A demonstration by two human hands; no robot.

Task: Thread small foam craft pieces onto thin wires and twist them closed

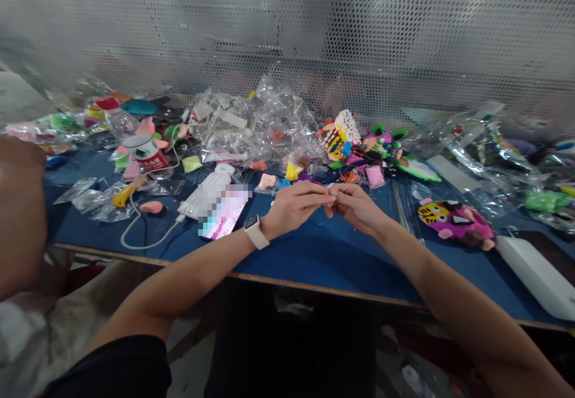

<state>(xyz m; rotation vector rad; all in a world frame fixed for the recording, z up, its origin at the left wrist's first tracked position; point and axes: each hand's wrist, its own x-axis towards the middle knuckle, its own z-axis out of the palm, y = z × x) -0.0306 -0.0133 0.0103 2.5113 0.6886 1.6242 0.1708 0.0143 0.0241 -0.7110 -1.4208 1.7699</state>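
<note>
Above the blue table (305, 260), my left hand (294, 206) and my right hand (357, 206) meet at their fingertips. Both hands are closed in a pinch. A tiny pale bit seems to show between the fingers, too small to name. A watch with a light strap (256, 231) is on my left wrist. Just beyond the hands lie small lumps of coloured clay, among them a yellow one (293, 172) and a pink one (375, 176). To the right rests a magenta clay figure (462, 224) with a yellow striped face.
A phone (231, 209) and a white power bank (204, 194) with a cable (128, 230) lie at left. Crumpled clear bags (269, 122) pile along the mesh wall (287, 27). A white case (536, 272) sits at right. Another person's arm (20, 212) enters from the left.
</note>
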